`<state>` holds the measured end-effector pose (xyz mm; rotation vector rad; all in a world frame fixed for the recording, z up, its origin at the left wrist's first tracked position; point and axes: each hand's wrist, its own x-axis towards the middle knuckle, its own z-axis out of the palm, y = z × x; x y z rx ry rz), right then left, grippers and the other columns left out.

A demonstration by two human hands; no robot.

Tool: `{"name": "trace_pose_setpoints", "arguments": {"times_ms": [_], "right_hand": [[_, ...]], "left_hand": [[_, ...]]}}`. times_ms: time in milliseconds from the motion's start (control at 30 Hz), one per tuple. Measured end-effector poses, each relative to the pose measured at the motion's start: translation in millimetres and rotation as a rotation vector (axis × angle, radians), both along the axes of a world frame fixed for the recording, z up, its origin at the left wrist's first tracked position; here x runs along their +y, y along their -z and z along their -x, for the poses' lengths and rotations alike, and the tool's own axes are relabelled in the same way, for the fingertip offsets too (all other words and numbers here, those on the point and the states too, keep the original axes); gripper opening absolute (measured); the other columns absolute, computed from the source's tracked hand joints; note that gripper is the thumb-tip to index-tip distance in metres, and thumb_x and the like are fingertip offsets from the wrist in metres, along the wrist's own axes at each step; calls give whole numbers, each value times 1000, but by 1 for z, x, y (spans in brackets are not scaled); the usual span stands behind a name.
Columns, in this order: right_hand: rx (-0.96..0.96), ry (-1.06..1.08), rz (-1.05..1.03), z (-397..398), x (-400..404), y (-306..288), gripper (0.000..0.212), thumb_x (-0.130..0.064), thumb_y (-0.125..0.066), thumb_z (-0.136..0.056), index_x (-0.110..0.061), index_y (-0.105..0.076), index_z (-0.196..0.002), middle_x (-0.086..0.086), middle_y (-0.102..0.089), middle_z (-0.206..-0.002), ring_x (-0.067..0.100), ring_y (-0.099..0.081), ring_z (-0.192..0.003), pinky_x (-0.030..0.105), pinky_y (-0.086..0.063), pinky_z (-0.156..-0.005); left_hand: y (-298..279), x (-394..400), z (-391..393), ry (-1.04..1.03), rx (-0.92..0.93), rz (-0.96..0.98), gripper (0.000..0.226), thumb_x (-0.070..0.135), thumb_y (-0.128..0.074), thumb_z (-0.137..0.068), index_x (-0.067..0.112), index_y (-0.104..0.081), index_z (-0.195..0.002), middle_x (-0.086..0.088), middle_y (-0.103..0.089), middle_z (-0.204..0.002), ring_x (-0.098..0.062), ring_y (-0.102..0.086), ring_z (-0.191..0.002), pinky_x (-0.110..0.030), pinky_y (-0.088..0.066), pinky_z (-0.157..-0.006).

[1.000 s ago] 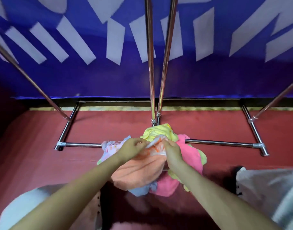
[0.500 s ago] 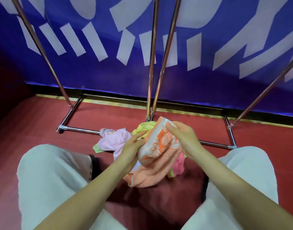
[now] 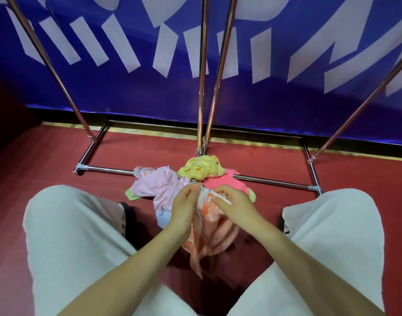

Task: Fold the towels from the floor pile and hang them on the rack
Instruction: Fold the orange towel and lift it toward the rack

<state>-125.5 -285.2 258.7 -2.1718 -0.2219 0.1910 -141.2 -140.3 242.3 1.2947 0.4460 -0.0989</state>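
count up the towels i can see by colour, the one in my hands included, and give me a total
Orange towel, held by the left hand and right hand: 1
Light pink towel: 1
Yellow towel: 1
Bright pink towel: 1
Total that can be told apart: 4; green and blue edges under the pile may be more.

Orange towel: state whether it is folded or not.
Not folded: the orange towel hangs bunched from the left hand and right hand.
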Motion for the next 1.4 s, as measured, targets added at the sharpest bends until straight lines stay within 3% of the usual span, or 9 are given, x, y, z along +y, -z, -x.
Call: {"name": "trace_pose_setpoints", "arguments": {"times_ms": [133, 300, 433, 800, 933, 1033, 1100, 1267, 1400], "right_hand": [[-16, -57, 38, -2, -1, 5, 5, -30, -65, -89, -34, -63, -90, -24, -60, -68, -11, -54, -68, 8, -36, -62], [11, -44, 22, -2, -1, 12, 14, -29, -60, -93, -18, -68, -97, -16, -61, -71, -9, -55, -69, 13, -41, -67], [41, -23, 49, -3, -7, 22, 16, -29, -60, -92, -17, -68, -99, -2, -70, -90, 15, -62, -85, 35, -47, -82], [71, -98, 104, 14, -7, 41, 29, -43, -56, -89, -16, -67, -92, -5, -67, -82, 13, -58, -77, 33, -44, -74], [105, -112, 161, 14, -20, 52, 24, -38, -58, -90, -16, -66, -91, -5, -65, -79, 17, -60, -77, 39, -46, -75], [114, -2, 59, 11, -26, 49, 4, -16, -64, -90, -20, -65, -89, -7, -67, -86, -1, -60, -82, 24, -46, -79], [82, 77, -12, 9, -27, 40, 16, -5, -63, -88, -20, -64, -90, -8, -67, -89, -13, -57, -83, 10, -40, -78], [16, 190, -178, 7, -24, 12, 10, 2, -59, -89, -7, -65, -89, -10, -64, -84, -15, -55, -78, 2, -37, -73], [-10, 168, -251, 8, -14, -3, 9, 3, -58, -88, -4, -63, -88, -5, -62, -83, -13, -54, -74, 3, -37, -72]], "left_hand": [[-6, -3, -8, -75, -60, 27, 15, 14, -52, -97, 9, -63, -88, -18, -60, -87, -24, -55, -83, -32, -52, -73], [-8, 11, -22, -23, -90, -119, 22, 39, -55, -84, 23, -69, -90, -15, -69, -103, -28, -64, -98, -54, -49, -93], [-13, 28, -33, -186, -88, -113, 19, 25, -49, -97, 29, -67, -91, -1, -66, -95, -20, -61, -95, -37, -52, -82], [3, 92, -47, -561, -97, 172, 18, 14, -41, -103, 20, -57, -95, -8, -64, -98, -21, -65, -87, -39, -52, -89], [15, 119, -47, -642, -47, 223, 24, 10, -43, -100, 21, -58, -85, 3, -58, -71, -11, -58, -62, -26, -52, -66], [18, 125, -45, -511, 50, 170, 37, 6, -40, -89, 22, -44, -56, 6, -39, -48, -9, -34, -41, -16, -31, -42], [14, 116, -43, -443, 154, 47, 29, 10, -46, -86, 21, -42, -59, 3, -37, -53, -10, -32, -42, -17, -28, -40], [7, 66, -24, -102, 35, -303, 36, 18, -49, -95, 25, -42, -60, 11, -38, -54, -10, -32, -53, -29, -28, -53], [1, 25, -8, 137, -158, -447, 20, 9, -54, -95, 21, -59, -79, 11, -54, -72, 8, -49, -60, -10, -39, -63]]}}
